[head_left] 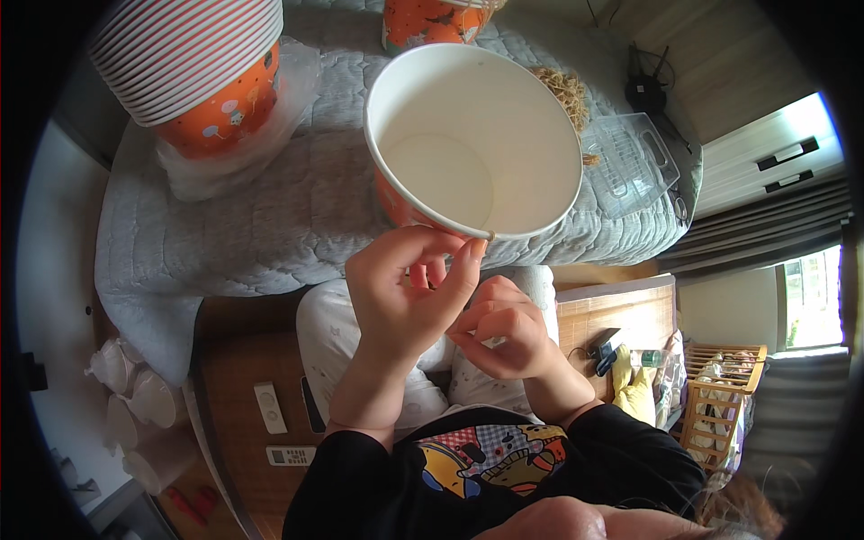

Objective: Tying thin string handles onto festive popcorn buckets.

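Note:
A large paper bucket [522, 135], white inside and orange outside, rests tilted on the bed's edge with its mouth toward me. My left hand [405, 288] is closed at the near rim, thumb and forefinger pinching it. A tiny brownish bit shows at the rim beside the thumb tip; its kind I cannot tell. Just below and to the right, apart from the bucket, my right hand [506, 328] has its fingers curled in a pinch. Whatever they may hold is hidden. Behind the bucket's right side lies a heap of straw-like strands [565, 94].
A tall stack of nested orange buckets [220, 108] in clear plastic stands at left. More orange buckets [427, 22] are at the back. A clear plastic box [630, 162] lies right on the grey quilt [297, 216]. Below left are a remote control [290, 456] and a white power strip [268, 407].

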`<state>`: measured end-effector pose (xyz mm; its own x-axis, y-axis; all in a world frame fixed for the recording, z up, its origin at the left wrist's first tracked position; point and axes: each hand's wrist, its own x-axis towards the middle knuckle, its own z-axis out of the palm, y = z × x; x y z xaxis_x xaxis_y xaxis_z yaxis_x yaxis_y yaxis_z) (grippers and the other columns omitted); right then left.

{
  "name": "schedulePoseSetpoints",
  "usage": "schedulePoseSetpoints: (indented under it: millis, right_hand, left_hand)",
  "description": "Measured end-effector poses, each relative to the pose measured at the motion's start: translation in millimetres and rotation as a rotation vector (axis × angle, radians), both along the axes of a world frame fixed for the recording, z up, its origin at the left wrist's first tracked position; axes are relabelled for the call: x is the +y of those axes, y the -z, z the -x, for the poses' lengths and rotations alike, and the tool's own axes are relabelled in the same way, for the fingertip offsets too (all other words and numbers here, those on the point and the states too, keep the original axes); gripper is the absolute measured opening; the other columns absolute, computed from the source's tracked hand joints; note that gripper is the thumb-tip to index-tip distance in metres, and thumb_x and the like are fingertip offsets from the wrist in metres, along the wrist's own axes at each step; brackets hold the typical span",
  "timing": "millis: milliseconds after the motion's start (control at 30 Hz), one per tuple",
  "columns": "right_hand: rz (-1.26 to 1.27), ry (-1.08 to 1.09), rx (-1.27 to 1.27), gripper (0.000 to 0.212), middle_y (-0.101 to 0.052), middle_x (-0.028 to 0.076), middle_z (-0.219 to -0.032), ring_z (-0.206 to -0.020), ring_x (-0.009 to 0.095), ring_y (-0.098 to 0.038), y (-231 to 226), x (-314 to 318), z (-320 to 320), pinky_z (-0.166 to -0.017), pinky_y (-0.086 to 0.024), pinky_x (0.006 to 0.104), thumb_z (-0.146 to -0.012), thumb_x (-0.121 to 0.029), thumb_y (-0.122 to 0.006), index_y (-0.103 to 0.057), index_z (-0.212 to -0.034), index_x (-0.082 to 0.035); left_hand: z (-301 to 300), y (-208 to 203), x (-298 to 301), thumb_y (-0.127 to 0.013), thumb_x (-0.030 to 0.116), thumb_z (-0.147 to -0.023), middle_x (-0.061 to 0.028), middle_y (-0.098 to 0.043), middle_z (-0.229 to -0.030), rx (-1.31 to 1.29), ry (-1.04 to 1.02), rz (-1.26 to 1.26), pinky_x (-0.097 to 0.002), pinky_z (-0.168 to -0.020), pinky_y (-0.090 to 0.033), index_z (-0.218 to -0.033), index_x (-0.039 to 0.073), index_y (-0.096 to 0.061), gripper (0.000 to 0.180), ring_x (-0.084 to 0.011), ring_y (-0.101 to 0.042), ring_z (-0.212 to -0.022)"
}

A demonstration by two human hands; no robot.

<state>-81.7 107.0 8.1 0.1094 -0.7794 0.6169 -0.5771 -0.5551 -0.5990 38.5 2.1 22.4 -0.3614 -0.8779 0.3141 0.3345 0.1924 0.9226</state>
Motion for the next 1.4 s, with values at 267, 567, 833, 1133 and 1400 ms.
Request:
schedulePoseSetpoints:
  millis: [267,567,833,1133,1400]
  right_hand:
    - [-0.042,0.051,-0.034,0.032,-0.069,0.001,-0.088,-0.074,0.021,-0.059,5,4,-3,-0.068,-0.044,0.0351,-0.071,0.005,-0.073,-0.054,-0.090,-0.011]
    - [-0.112,-0.120,-0.092,0.025,-0.068,0.004,-0.085,-0.079,0.024,-0.060,-6,17,0,-0.071,-0.044,0.0358,-0.075,0.005,-0.070,-0.055,-0.089,-0.010]
    - [-0.066,-0.513,-0.812,0.014,-0.064,0.011,-0.085,-0.061,0.022,-0.068,-59,43,5,-0.061,-0.049,0.0343,-0.092,-0.001,-0.056,-0.045,-0.098,-0.008]
    - [0.429,0.264,-0.239,0.015,-0.057,0.014,-0.079,-0.059,0.015,-0.049,-99,54,61,-0.059,-0.041,0.0277,-0.088,0.011,-0.051,-0.044,-0.092,-0.002]
    - [0.240,0.682,-0.206,0.015,-0.063,0.019,-0.080,-0.069,0.016,-0.056,-73,87,73,-0.065,-0.043,0.0262,-0.088,0.007,-0.058,-0.048,-0.099,0.001]
  left_hand:
    - [-4,18,-11,-0.079,0.020,-0.075,-0.0075,-0.050,-0.098,0.082,-0.431,0.596,-0.0318,-0.070,-0.041,-0.095,0.010,-0.052,0.036,-0.0197,-0.050,-0.086]
    - [-9,-1,-5,-0.076,0.034,-0.082,-0.0078,-0.044,-0.142,-0.350,-0.506,0.914,-0.0410,-0.105,-0.032,-0.107,0.025,-0.071,0.027,-0.0287,-0.039,-0.126]
    - [-7,8,-6,-0.073,0.028,-0.085,-0.0068,-0.053,-0.134,-0.317,-0.474,0.990,-0.0424,-0.102,-0.040,-0.093,0.019,-0.065,0.014,-0.0344,-0.043,-0.126]
    - [-7,0,6,-0.075,0.012,-0.077,0.0010,-0.061,-0.122,0.006,0.039,0.977,-0.0657,-0.108,-0.040,-0.078,0.008,-0.058,0.018,-0.0229,-0.047,-0.121]
    - [-4,5,-11,-0.077,0.024,-0.078,-0.0097,-0.062,-0.124,0.150,0.544,0.752,-0.0442,-0.097,-0.044,-0.088,0.013,-0.063,0.021,-0.0334,-0.052,-0.119]
